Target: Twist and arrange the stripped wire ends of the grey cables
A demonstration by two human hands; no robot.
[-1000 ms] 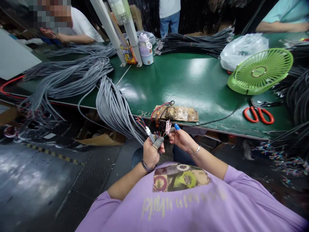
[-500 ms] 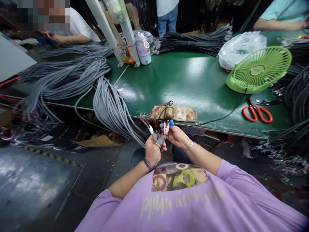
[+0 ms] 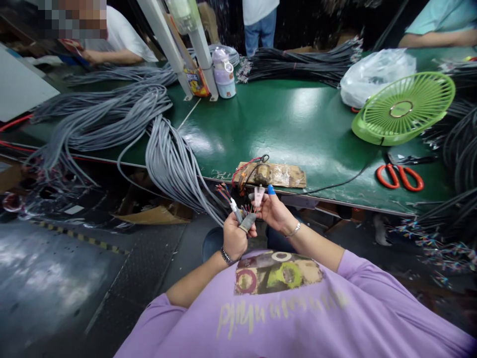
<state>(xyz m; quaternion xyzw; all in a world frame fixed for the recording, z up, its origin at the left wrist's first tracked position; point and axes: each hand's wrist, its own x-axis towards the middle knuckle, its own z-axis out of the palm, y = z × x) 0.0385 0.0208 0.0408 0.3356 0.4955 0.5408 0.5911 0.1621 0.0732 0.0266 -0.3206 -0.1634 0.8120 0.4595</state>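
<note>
My left hand (image 3: 234, 237) is closed around a grey cable (image 3: 236, 212), whose stripped end fans out into thin coloured wires (image 3: 223, 191). A grey cover sits on my left thumb, which presses against the cable beside a second cluster of fine wire ends (image 3: 247, 209). Just to the right, my right hand (image 3: 276, 216) holds a small pale pink clip-like piece (image 3: 258, 196) in its fingers, close to those wire ends. A blue cover (image 3: 271, 190) caps the right thumb, which is raised away from the pink piece. Its contact with the wires is unclear.
At the green table's (image 3: 283, 119) front edge lies a wooden block (image 3: 288, 175) with a motor-like part and leads. Grey cables (image 3: 173, 154) hang over the edge at left. Red-handled scissors (image 3: 399, 177) and a green fan (image 3: 402, 108) stand at right. Co-workers sit opposite.
My right thumb has lifted away from the pink piece, and the right hand has opened slightly. The pink piece has turned and shows a broader side. My left hand keeps its hold on the cable.
</note>
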